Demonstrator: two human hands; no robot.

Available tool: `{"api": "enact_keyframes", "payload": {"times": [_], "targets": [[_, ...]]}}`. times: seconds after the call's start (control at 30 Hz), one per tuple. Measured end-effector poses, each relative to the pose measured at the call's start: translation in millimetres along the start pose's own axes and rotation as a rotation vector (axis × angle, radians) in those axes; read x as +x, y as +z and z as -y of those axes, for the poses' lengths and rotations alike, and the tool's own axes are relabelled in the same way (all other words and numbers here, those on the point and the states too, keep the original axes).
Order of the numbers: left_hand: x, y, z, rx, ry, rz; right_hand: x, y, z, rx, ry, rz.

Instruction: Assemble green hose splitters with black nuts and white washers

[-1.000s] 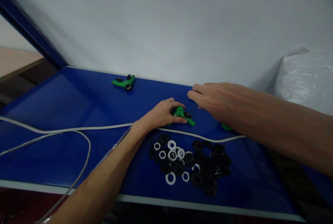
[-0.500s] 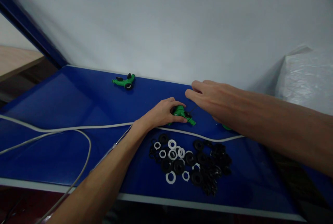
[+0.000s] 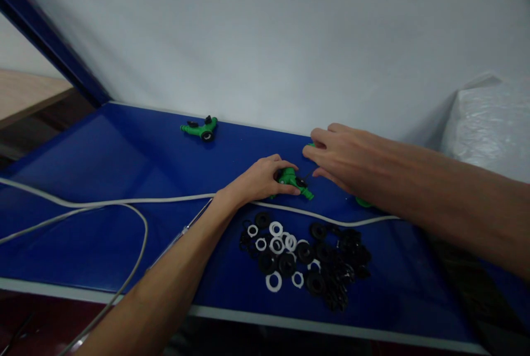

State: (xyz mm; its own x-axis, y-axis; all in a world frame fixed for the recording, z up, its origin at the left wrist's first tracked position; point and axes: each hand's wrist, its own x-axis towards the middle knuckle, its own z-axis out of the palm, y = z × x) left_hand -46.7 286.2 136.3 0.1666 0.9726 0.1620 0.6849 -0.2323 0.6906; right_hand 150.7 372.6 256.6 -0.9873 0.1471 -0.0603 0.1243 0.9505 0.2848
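Note:
My left hand [image 3: 265, 179] is closed round a green Y-shaped hose splitter [image 3: 289, 176] with black valve levers, thumb and index finger on either side, low over the blue table. To its right, my right hand [image 3: 335, 152] has curled fingers, with the thumb lower and apart from the index finger. A thin dark shaft [image 3: 308, 176] shows between the right thumb and the splitter; its other end is hidden by the hand. A sliver of green [image 3: 312, 145] peeks out by the right index finger, too small to name. Another green part [image 3: 363, 202] is mostly hidden under the right wrist.
A second green splitter [image 3: 202, 128] lies at the back left. Nearer me is a pile of black rings, white rings [image 3: 274, 281] and dark small parts [image 3: 337, 279]. A pale cable [image 3: 165, 200] crosses the blue table [image 3: 124, 163]. Plastic-wrapped goods [image 3: 488, 124] stand at the right.
My right hand has shifted slightly right, its thumb now showing apart from the index finger, and the green sliver has come into sight. My left hand keeps its hold on the splitter.

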Motion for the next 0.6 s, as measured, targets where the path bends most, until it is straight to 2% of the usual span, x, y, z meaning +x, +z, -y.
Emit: {"api": "enact_keyframes", "payload": {"times": [0.13, 0.37, 0.6], "targets": [[0, 0.6, 2, -0.002, 0.005, -0.004, 2, -4, 7, 0.035, 0.053, 0.008], [1, -1.3, -1, 0.012, -0.010, 0.010, 4, -9, 2, 0.062, 0.009, 0.091], [0, -0.4, 1, 0.001, 0.012, -0.002, -2, -2, -5, 0.013, -0.013, 0.080]]}}
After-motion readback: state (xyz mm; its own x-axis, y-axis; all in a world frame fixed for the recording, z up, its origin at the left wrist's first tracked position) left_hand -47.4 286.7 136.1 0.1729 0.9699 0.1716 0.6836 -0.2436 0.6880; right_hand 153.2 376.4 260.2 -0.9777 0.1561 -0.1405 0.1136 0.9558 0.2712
